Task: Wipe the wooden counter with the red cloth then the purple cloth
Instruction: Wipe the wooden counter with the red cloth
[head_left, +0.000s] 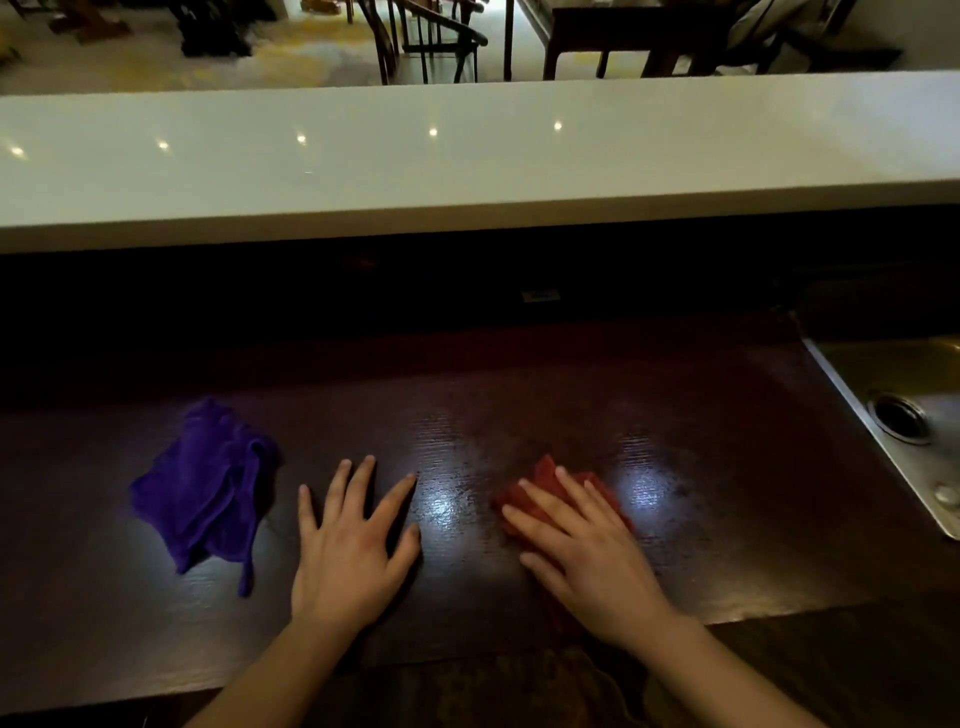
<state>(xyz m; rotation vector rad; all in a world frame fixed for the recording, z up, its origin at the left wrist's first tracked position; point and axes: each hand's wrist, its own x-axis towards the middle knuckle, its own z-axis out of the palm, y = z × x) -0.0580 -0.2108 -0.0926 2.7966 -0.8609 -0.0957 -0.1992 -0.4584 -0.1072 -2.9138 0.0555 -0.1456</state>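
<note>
The dark wooden counter (467, 405) runs across the lower half of the head view. A crumpled purple cloth (200, 491) lies on it at the left, untouched. My left hand (350, 545) rests flat on the wood just right of that cloth, fingers spread, holding nothing. My right hand (587, 551) presses flat on top of the red cloth (543, 480), which is bunched under the palm; only its far edge and sides show around the fingers.
A raised white ledge (467, 156) runs along the back, above a dark recess. A steel sink (904, 410) with a drain sits at the right end of the counter. Chairs and tables stand in the room beyond.
</note>
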